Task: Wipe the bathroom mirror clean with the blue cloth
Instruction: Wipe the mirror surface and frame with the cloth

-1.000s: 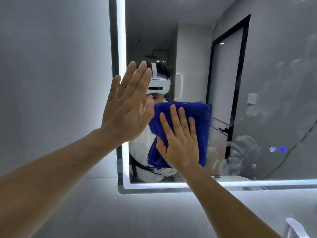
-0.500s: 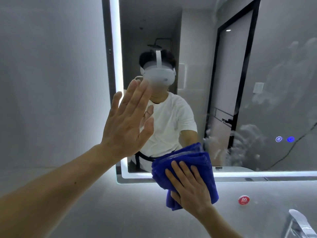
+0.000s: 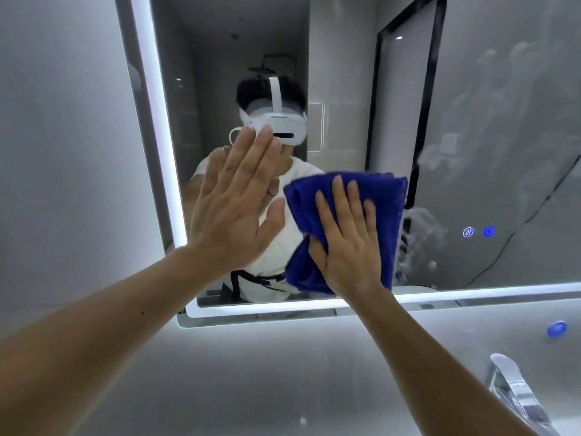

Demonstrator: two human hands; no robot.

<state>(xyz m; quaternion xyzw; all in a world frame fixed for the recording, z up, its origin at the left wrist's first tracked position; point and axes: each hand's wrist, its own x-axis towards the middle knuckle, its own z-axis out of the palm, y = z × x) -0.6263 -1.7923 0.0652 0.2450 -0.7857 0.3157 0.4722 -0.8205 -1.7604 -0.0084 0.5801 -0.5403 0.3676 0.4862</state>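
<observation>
Cloth: blue cloth [image 3: 377, 209], deep blue, bunched, flat against the mirror [image 3: 503, 121] near its lower lit edge.
Right: right hand [image 3: 349, 250] presses it, fingers [image 3: 339, 199] straight.
Left: left hand [image 3: 232, 212] flat on glass beside it, fingers straight.

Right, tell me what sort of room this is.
A bathroom, most likely: a wall mirror with a lit edge, a chrome tap below it, and a shower head reflected in the glass.

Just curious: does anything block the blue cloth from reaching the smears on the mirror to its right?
Nothing visible. The right hand presses the blue cloth on the mirror, beside the smears; the left hand lies on its other side.
</observation>
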